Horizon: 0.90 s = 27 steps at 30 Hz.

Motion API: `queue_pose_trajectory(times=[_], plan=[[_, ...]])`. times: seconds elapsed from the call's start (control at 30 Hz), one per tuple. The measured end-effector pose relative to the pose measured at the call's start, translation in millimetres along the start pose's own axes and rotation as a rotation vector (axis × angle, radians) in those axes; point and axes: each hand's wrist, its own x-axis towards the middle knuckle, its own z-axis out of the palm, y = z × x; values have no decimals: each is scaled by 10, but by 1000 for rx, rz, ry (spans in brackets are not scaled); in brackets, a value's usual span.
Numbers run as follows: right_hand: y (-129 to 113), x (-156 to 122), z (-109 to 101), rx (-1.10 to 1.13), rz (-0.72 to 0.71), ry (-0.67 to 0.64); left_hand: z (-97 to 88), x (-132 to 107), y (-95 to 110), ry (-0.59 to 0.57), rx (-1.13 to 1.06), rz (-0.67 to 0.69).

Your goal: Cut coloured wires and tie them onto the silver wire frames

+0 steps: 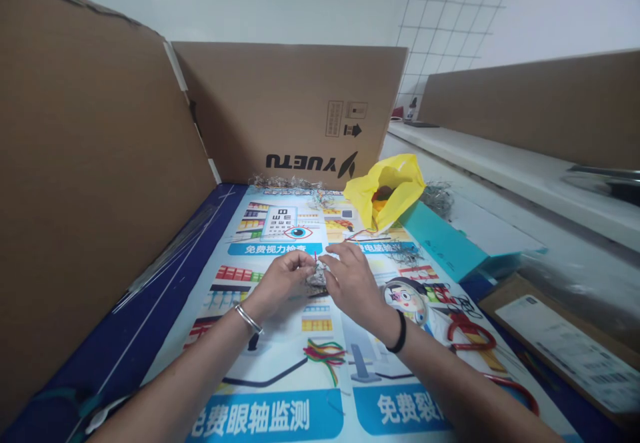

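Over the middle of the printed sheet, my left hand (287, 279) pinches at a small silvery tangled bundle (316, 279), thumb against forefinger. A short red strand (315, 256) sticks up from it. My right hand (353, 283) comes in from the other side with bent fingers, its fingertips at the same bundle; the exact contact is partly hidden. Nearer to me lies a bunch of red, yellow and green threads (325, 353). A yellow bag (387, 186) with orange and dark contents gapes beyond my right hand, and a red strand trails from its mouth.
Red-handled scissors (473, 336) lie at the right, near a clear round roll (405, 299). Grey tangled scraps (287, 181) line the back. Cardboard walls (280, 109) stand behind and at the left. A turquoise folder (445, 239) and a labelled parcel (565, 343) edge the right side.
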Motion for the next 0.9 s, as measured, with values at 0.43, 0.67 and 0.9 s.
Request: queue_pose_trajectory(times=[0.43,0.67,0.9], plan=[[19,86,114,108,17,-21,-19,17,-69,-3,-40,7],[27,68,118,183,-20,77,-5,0,5,18,-48,-25],[55,30,154,250,1,90,-74,18,-57,-28,80,5]])
